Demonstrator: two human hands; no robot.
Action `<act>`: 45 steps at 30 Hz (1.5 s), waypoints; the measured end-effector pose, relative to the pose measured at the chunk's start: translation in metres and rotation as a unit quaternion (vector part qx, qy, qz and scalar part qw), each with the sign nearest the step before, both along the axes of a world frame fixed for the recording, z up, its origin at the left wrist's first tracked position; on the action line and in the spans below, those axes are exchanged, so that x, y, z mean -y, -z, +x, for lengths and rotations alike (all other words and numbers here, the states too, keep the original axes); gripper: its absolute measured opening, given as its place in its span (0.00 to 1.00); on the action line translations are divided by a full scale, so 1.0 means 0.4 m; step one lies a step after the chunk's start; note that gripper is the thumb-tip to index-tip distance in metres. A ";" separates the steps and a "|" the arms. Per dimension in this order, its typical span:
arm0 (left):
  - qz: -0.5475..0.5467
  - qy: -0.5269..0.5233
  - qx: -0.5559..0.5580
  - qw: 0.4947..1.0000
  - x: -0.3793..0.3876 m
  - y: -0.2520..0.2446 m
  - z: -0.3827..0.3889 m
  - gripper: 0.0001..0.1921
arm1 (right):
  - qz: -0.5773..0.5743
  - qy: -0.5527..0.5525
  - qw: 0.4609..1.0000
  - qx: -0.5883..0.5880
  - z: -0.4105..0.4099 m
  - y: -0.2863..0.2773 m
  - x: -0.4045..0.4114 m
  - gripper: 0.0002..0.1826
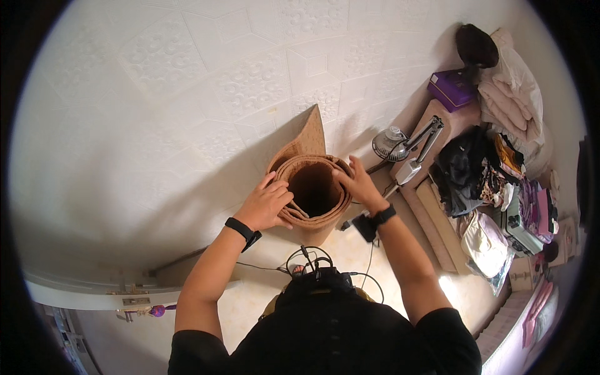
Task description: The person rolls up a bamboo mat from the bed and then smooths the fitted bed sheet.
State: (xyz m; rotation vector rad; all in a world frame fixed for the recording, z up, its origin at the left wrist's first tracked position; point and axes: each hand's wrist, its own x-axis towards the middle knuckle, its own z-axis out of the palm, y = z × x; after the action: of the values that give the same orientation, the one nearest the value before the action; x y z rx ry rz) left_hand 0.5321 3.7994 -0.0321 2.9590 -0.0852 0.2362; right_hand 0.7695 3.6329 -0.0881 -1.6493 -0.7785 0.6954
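Note:
A brown mat [304,228], rolled into a thick upright tube, stands before me near the patterned white wall. Its outer end is loose and rises to a point on the wall side. My left hand [267,202] grips the layered rim on the left, fingers over the top edge. On the right, my right hand [361,182] is at the rim, thumb over the inner edge and fingers spread outside. The inside of the roll is dark. Both wrists wear black bands.
A lamp [392,143] on a jointed metal arm stands right of the roll. Farther right, a beige sofa [429,225] holds clothes, a silver case [518,225] and bedding [508,103]. A purple box [452,89] sits behind. Cables cross the floor near my body; a door [103,297] is at left.

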 end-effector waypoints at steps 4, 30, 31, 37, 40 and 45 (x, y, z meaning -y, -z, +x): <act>0.027 -0.033 0.034 0.998 0.027 0.006 0.008 0.28 | 0.125 -0.005 0.992 0.009 -0.149 -0.049 0.083 0.50; 0.036 0.015 0.076 0.996 0.042 0.024 0.161 0.31 | 0.077 0.085 0.993 -0.004 0.107 0.086 0.111 0.37; 0.032 0.022 0.073 0.997 0.034 0.026 0.166 0.31 | 0.047 0.097 0.994 -0.007 0.097 0.105 0.155 0.36; 0.065 0.009 0.068 0.996 0.045 0.064 0.203 0.25 | -0.062 0.250 0.961 -0.097 -0.036 0.264 0.457 0.28; 0.066 -0.024 0.061 0.996 0.052 0.063 0.215 0.25 | -0.098 0.348 0.924 -0.128 -0.172 0.366 0.645 0.25; 0.049 -0.086 0.017 0.995 0.139 0.030 0.256 0.28 | -0.253 0.496 0.809 -0.187 -0.527 0.607 1.008 0.24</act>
State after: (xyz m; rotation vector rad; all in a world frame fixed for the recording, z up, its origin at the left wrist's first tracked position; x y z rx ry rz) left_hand 0.6345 3.7439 -0.0441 3.0628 0.1603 0.3126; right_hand 0.5588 3.2296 -0.3310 -1.9887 0.6315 0.4274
